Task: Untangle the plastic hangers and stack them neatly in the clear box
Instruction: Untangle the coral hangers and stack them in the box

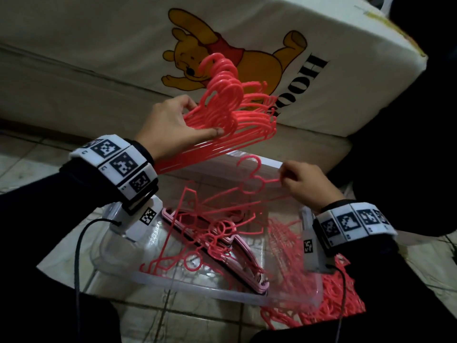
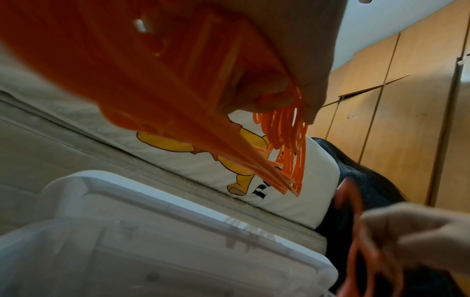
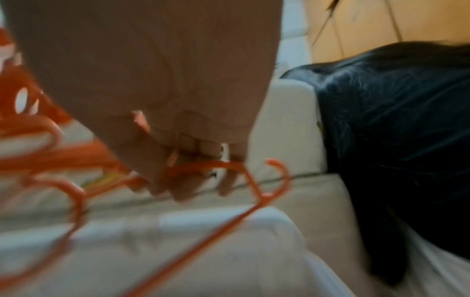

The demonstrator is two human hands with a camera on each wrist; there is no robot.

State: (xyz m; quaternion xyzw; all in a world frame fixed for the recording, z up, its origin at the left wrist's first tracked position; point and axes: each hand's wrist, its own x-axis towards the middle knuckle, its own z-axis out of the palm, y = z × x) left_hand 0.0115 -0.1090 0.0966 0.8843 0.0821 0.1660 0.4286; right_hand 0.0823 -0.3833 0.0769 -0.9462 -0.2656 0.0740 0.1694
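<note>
My left hand (image 1: pixel 173 122) grips an aligned bundle of coral-red hangers (image 1: pixel 230 107) above the clear box (image 1: pixel 197 285), hooks pointing up and away; the same bundle (image 2: pixel 284 152) fans out below the fingers in the left wrist view. My right hand (image 1: pixel 304 181) pinches a single red hanger (image 1: pixel 257 179) by its shoulder over the box's far right side. That single hanger (image 3: pixel 257 188) shows blurred in the right wrist view. Inside the box lie several tangled red hangers (image 1: pixel 217 231) on top of pale pink hangers (image 1: pixel 247 258).
A heap of more red hangers (image 1: pixel 331 303) lies on the tiled floor right of the box. Behind the box stands a mattress with a cartoon bear cover (image 1: pixel 222 45). A dark bag (image 3: pixel 396 130) sits at the right. Wooden cupboard doors (image 2: pixel 406 100) stand beyond.
</note>
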